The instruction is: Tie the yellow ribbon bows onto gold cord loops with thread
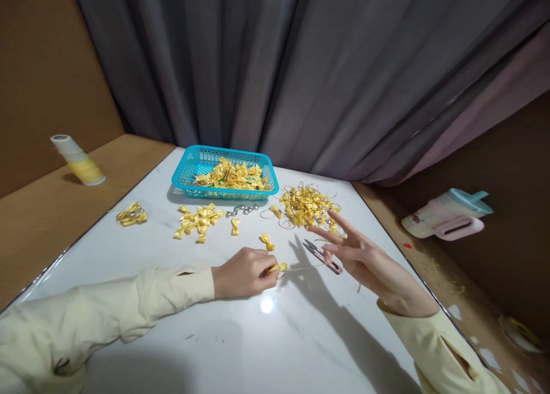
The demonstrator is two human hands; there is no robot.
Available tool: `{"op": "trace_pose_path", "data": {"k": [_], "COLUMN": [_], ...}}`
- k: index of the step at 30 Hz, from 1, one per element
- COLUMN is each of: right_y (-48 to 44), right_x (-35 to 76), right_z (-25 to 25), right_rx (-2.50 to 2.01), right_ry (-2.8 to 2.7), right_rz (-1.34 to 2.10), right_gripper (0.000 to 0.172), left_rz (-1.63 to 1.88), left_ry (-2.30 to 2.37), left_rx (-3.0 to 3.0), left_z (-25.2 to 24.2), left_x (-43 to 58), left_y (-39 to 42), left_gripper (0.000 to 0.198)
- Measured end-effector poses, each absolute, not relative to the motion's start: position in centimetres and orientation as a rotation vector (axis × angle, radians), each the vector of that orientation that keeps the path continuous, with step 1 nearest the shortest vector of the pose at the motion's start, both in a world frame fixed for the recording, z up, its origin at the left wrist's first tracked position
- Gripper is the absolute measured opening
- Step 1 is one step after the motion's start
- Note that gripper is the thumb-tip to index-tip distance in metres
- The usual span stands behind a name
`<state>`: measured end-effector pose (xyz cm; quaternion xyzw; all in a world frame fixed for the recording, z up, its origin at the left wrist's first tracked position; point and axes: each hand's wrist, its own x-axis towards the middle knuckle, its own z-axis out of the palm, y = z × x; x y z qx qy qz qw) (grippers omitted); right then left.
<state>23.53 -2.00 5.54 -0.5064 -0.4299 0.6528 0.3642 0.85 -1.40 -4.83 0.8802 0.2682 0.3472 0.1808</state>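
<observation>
Yellow satin is everywhere on the white tabletop (301, 337), and one yellow satin bow (278, 266) sits pinched between the closed fingertips of my left hand (244, 272), low on the surface near the middle. A thin gold cord (301, 267) runs from it toward my right hand (365, 256), which is spread wide and holds nothing, hovering just above the pink-handled thread snips (320, 253) lying on the tabletop. Judging by the piles, I am partway through. The heap of bows with gold loops (306, 206) beyond my right hand looks like the finished lot. The scattered plain bows (198, 219), with a few singles (267, 242) near them, look unworked. The turquoise basket (184, 173) behind them holds many more, so a good share seems left. Some small silver pieces (243, 209) lie in front of the basket, and a separate little cluster of bows (131, 215) rests far to the left. I cannot tell whether the cord on this bow is tied.
</observation>
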Motion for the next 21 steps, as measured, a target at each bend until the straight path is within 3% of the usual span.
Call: {"op": "trace_pose_path", "data": {"k": [5, 16, 21], "right_y": [-2.3, -3.8, -4.1], "right_x": [24.4, 25.5, 25.2], "right_z": [5.1, 3.7, 3.9], "right_rx": [-1.387, -1.299, -1.282], "right_ry": [-1.083, -1.023, -1.009], "right_rz": [1.762, 2.025, 2.007], "right_gripper": [0.104, 0.114, 0.108], "left_rz": [0.996, 0.969, 0.970], "left_ry": [0.747, 0.756, 0.746], "left_rx": [2.490, 2.512, 2.508], "left_z": [-4.8, -4.9, -4.8], "left_x": [0.9, 0.8, 0.8], "left_y": [-1.4, -1.4, -1.4], "left_gripper": [0.027, 0.027, 0.026]}}
